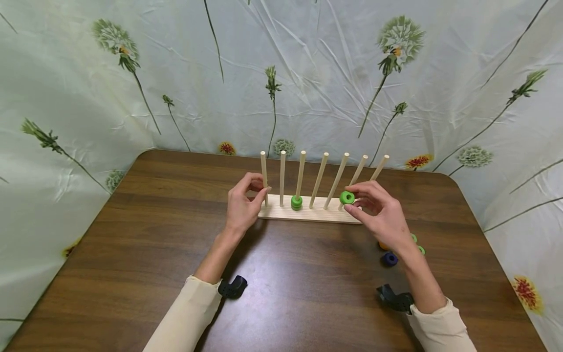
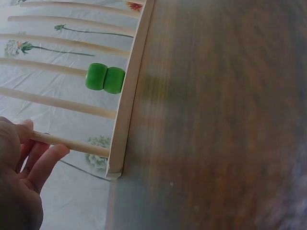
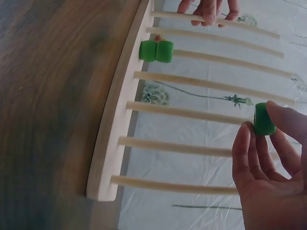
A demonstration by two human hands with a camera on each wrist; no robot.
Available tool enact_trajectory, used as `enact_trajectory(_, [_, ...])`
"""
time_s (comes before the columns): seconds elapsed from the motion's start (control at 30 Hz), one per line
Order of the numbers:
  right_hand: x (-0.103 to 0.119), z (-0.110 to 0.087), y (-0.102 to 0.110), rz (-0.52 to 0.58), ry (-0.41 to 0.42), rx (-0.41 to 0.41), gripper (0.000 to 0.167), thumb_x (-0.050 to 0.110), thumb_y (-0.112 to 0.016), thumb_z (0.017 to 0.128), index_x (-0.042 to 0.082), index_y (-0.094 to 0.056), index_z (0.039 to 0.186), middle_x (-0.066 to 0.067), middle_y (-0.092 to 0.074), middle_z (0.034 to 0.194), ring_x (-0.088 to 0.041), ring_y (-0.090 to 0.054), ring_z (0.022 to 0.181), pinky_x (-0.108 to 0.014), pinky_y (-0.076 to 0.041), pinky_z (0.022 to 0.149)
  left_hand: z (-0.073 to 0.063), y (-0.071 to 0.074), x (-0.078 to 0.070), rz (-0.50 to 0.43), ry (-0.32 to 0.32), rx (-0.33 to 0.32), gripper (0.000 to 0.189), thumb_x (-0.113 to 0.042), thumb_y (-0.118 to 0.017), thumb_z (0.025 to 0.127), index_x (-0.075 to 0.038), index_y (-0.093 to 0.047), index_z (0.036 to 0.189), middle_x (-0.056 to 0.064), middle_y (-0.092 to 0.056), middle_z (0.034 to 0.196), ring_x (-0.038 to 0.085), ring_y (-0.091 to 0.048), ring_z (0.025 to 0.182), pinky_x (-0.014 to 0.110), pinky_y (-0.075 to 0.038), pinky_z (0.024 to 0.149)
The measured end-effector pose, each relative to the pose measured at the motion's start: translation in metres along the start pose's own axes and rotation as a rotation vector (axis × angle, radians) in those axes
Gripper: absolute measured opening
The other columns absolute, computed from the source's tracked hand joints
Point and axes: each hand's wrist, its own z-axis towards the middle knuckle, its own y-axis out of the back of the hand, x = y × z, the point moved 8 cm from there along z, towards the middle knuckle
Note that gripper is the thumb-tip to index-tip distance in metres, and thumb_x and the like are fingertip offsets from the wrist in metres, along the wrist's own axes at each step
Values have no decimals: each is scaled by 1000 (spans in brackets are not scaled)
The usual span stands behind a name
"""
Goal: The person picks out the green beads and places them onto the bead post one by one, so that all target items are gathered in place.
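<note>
A pale wooden rack (image 1: 308, 213) with a row of several upright pegs stands on the table. Two green beads (image 1: 296, 202) sit stacked at the foot of the third peg from the left; the left wrist view shows the same green beads (image 2: 105, 78) side on. My left hand (image 1: 244, 203) pinches the leftmost peg (image 2: 72, 143) between thumb and fingers. In my right hand (image 1: 382, 210), thumb and fingertips pinch another green bead (image 1: 347, 197), its hole facing the head camera. This green bead (image 3: 264, 119) is held in front of the pegs, off any of them.
On the brown table (image 1: 281, 293), right of the rack and partly behind my right wrist, lie a dark blue bead (image 1: 390, 259), an orange piece (image 1: 383, 246) and light green rings (image 1: 421, 250). A flower-printed cloth (image 1: 325, 73) hangs behind the table.
</note>
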Motion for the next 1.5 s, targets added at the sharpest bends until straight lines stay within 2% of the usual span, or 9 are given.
enact_trajectory(0.27, [12, 11, -7, 4, 42, -59, 40, -11, -76, 87, -4, -69, 126, 4, -64, 115, -3, -68, 100, -14, -58, 86, 0, -1, 0, -11, 18, 17, 21, 2, -78, 89, -1, -69, 107, 17, -72, 84, 25, -70, 80, 13, -55, 58])
enact_trajectory(0.47, [23, 19, -15, -13, 87, -63, 41, -10, -77, 86, -3, -69, 126, -3, -65, 116, -7, -68, 100, -15, -58, 85, 0, -1, 0, -6, 28, 19, 21, 2, -78, 89, -2, -70, 108, 16, -72, 84, 26, -70, 81, 12, -54, 57])
enact_trajectory(0.67, [30, 23, -18, -56, 91, -69, 41, -6, -78, 88, 0, -70, 127, -8, -67, 118, -12, -68, 98, -15, -58, 83, 0, -2, 1, 0, 28, 25, 20, 2, -78, 89, -2, -69, 108, 16, -71, 85, 26, -70, 81, 14, -54, 56])
enact_trajectory(0.87, [35, 28, -22, -66, 96, -70, 41, -4, -78, 89, 5, -71, 128, -9, -68, 118, -10, -69, 98, -16, -58, 83, 1, -3, 0, 10, 33, 21, 20, 1, -78, 89, -2, -69, 107, 16, -72, 85, 27, -70, 82, 14, -53, 56])
enact_trajectory(1.2, [39, 35, -28, -45, 92, -78, 40, -4, -77, 89, 6, -72, 128, -12, -70, 121, -4, -67, 105, -16, -57, 86, 0, -2, 0, 26, 45, 20, 19, 0, -77, 90, -1, -68, 107, 17, -71, 85, 26, -70, 81, 15, -54, 56])
enact_trajectory(1.5, [43, 40, -32, 13, 111, -80, 41, -9, -78, 86, 2, -72, 125, -14, -70, 120, -7, -67, 105, -18, -58, 84, 0, -2, 1, 33, 50, 17, 19, 0, -78, 90, -2, -68, 106, 16, -72, 85, 28, -70, 81, 20, -55, 57])
